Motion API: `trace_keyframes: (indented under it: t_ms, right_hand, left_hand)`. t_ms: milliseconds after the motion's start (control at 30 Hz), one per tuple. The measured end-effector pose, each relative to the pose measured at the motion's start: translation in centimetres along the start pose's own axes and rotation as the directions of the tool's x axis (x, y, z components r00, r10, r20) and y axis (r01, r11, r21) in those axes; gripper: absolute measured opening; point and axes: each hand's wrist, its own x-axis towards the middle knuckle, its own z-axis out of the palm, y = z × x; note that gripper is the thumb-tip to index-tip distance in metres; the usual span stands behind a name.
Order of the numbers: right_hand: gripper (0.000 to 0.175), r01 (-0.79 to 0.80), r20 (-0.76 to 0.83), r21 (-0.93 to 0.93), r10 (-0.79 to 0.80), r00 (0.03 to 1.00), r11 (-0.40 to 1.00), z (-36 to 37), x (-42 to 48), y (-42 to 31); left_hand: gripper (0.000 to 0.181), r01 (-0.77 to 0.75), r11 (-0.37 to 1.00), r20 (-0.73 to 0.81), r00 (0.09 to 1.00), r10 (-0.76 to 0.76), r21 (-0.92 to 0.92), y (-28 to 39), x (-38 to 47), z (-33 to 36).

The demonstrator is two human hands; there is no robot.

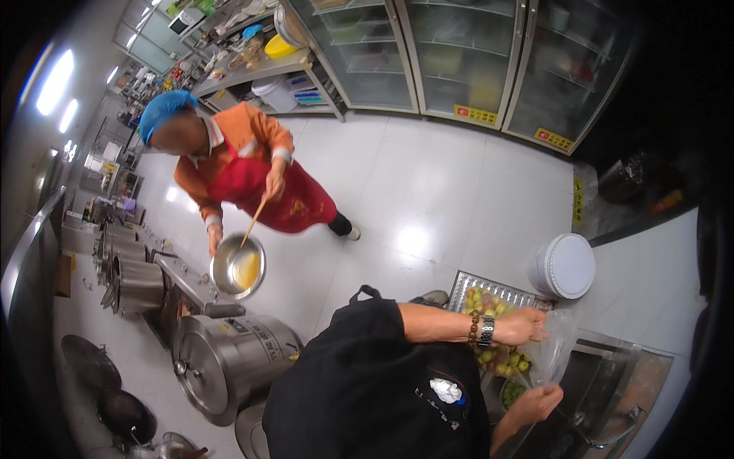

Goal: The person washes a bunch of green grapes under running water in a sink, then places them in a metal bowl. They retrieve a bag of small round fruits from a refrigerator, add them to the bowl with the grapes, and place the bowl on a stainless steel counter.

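My left hand point(519, 327), with a metal watch and a beaded bracelet at the wrist, grips the upper edge of a clear plastic bag point(553, 344). Lower in the picture, my right hand point(536, 401) pinches another part of the same bag, so the film stretches between both hands. Small yellow-green fruits point(504, 364) lie beneath and beside the bag, partly covered by my left forearm; whether some are inside it I cannot tell. Smaller green pieces point(512, 393) sit near my right wrist.
A lidded white bucket point(567, 267) stands beyond my left hand, near a perforated metal tray point(459, 292). Right of the bag is a steel sink point(596, 378). Behind me a person in a red apron point(269, 195) holds a metal bowl point(226, 269). A large steel pot point(218, 367) stands nearby.
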Motion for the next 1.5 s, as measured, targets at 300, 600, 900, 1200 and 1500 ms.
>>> trace_keyframes:
  t_ms: [300,600,900,1200,1500]
  right_hand:
    - [0.016,-0.522,0.273,0.686,0.487,0.830,0.506,-2.0,-4.7,1.6]
    - [0.017,-0.193,0.697,0.663,0.502,0.512,-0.723,2.4,-4.8,-1.8]
    - [0.016,0.118,0.720,0.573,0.567,0.400,-0.811,2.6,-5.2,-0.3]
    - [0.021,0.353,0.639,0.635,0.724,0.259,-0.687,5.6,-2.9,-6.7]
    - [0.019,0.473,0.175,0.869,0.984,-0.013,-0.148,4.8,3.8,-13.2]
  left_hand:
    - [0.016,0.666,0.599,0.560,0.729,-0.395,-0.445,1.4,3.4,-2.6]
    - [0.066,-0.628,0.352,0.720,0.603,-0.343,0.694,3.3,9.5,2.4]
    - [0.023,-0.299,0.514,0.556,0.685,-0.470,0.804,0.6,15.7,7.3]
    - [0.038,0.500,0.405,0.337,0.225,-0.914,0.765,1.2,22.3,7.3]
    - [0.033,0.261,0.531,0.545,0.022,-0.838,0.806,8.0,25.3,8.5]
